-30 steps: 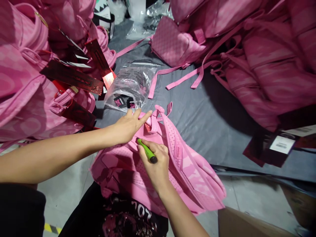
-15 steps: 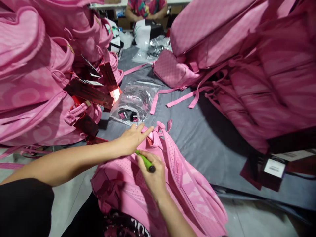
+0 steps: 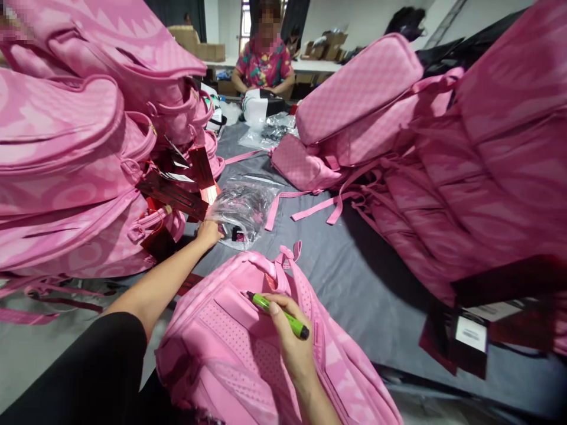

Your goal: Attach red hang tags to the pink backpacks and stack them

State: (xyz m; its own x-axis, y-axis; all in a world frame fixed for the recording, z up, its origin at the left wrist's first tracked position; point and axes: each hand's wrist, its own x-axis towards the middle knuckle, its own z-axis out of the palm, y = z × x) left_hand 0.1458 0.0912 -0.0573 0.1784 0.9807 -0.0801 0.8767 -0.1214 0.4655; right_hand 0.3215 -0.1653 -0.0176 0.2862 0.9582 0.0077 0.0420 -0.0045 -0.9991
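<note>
My right hand point(image 3: 290, 330) is closed around a green marker pen point(image 3: 283, 316). The pen's dark tip points left, over the upper back panel of a pink backpack point(image 3: 239, 304). The backpack leans at the table's near edge, its dotted padding and straps facing me. My left hand point(image 3: 209, 234) is stretched forward to the mouth of a clear plastic bag point(image 3: 245, 200). Its fingers are bent beside a small dark tag; the fingertips are partly hidden, so what they pinch is unclear. Another small black-and-pink label point(image 3: 238, 235) lies inside the bag.
Pink backpacks point(image 3: 66, 177) with dark red hang tags point(image 3: 175, 198) are piled at left. More pink bags point(image 3: 487, 177) and a checkered pink case point(image 3: 358, 88) rise at right. Loose straps point(image 3: 316, 213) lie across the grey table point(image 3: 328, 254). A person point(image 3: 266, 65) sits opposite.
My left hand has left the top of the backpack and moved forward and left to the plastic bag. The pen has lifted slightly off the panel. The view has tilted up.
</note>
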